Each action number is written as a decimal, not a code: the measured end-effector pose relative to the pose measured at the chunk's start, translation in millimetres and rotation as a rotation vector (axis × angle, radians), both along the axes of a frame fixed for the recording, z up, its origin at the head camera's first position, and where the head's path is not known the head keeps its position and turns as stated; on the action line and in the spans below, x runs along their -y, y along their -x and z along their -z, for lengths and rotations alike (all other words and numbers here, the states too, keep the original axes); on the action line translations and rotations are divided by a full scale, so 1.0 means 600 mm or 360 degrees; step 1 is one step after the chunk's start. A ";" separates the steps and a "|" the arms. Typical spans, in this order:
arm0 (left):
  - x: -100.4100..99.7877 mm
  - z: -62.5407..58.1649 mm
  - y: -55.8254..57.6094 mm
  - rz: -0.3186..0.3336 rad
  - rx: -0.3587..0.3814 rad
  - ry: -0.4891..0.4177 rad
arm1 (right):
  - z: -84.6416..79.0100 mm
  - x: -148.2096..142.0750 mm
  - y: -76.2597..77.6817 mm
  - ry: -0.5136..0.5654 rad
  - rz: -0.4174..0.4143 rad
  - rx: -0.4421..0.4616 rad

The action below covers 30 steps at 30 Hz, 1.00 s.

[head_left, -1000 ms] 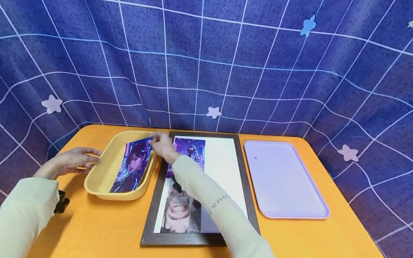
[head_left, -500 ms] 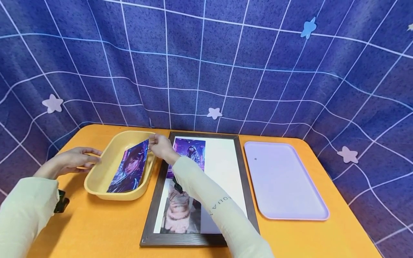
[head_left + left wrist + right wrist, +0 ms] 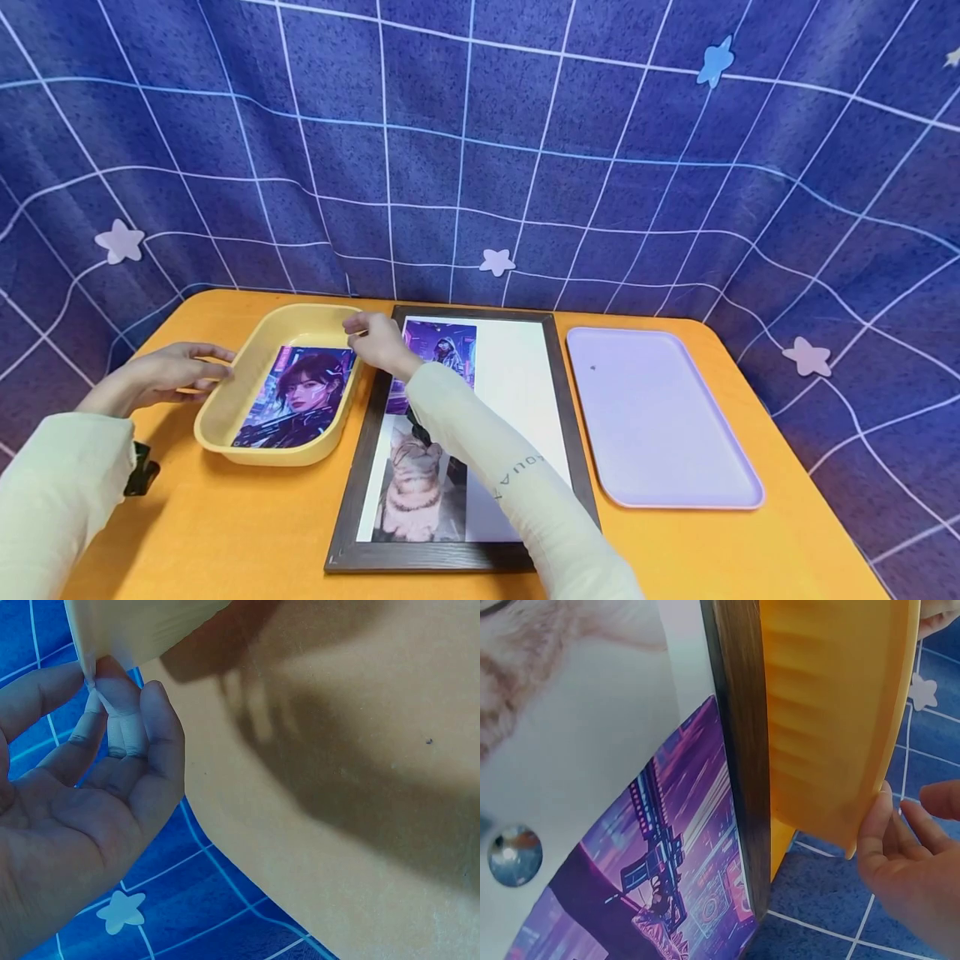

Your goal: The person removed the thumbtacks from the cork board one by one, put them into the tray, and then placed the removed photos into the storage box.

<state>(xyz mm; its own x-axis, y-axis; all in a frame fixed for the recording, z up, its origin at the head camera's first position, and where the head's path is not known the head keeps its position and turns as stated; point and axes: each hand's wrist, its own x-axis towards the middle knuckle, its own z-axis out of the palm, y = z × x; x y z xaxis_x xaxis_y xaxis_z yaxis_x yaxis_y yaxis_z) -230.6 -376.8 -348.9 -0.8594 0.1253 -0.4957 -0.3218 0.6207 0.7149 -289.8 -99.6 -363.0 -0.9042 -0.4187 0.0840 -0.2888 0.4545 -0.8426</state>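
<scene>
A yellow plastic basin [image 3: 300, 457] stands at the table's left side, and a picture card of a dark-haired cyberpunk figure [image 3: 303, 400] lies flat inside it. My left hand [image 3: 165, 375] is at the basin's left rim; in the left wrist view its thumb and fingers pinch the rim [image 3: 127, 637]. My right hand [image 3: 381, 342] hovers over the basin's far right edge with loosely bent fingers and nothing between them. In the right wrist view one fingertip is right at the rim, with the thumb apart.
A dark wooden frame [image 3: 427, 557] lies right of the basin. On its white panel are a purple hooded-figure picture [image 3: 442, 350] and a cat picture [image 3: 416, 492], partly covered by my right sleeve. Further right is a lilac tray [image 3: 667, 417]. A blue curtain [image 3: 450, 125] hangs behind the table.
The dark-haired figure's picture card, earlier raised at its right edge by my right fingers, has been let go and now lies flat in the basin. My left hand has stayed put.
</scene>
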 end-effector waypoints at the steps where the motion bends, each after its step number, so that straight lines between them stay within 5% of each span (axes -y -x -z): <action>1: 0.000 0.000 0.000 0.0000 0.0000 0.0000 | 0.000 -0.001 0.000 0.0010 -0.0003 0.0002; 15: -0.005 -0.008 0.002 0.0054 -0.0049 0.0093 | -0.006 -0.027 0.007 0.0163 -0.0064 0.0008; 30: -0.024 -0.023 0.003 0.0142 -0.0346 0.0530 | 0.000 -0.094 0.028 -0.0032 -0.0103 -0.0113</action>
